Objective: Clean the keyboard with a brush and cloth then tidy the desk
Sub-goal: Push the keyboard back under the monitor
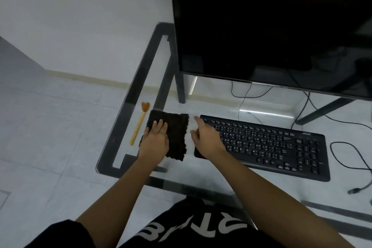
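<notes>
The black keyboard (267, 145) lies flat on the glass tabletop (211, 173). The right hand (205, 139) is over its left end, fingers loosely spread and apparently empty. Just beside it, the left hand (156, 139) presses straight fingers (160, 125) on the dark, ragged-edged cloth (177, 137), with the brush (138, 127) alongside. This is probably tidying; next, square things up.

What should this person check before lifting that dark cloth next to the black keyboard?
1. Dark brown square cloth lies flat on the glass desk: ok.
2. Left hand rests flat on the cloth: ok.
3. Right hand holds nothing, over the black keyboard's left end: ok.
4. Yellow-handled brush with orange bristles lies left of the cloth, out of the way: ok.
5. Keys free of dust: cannot tell.
</notes>
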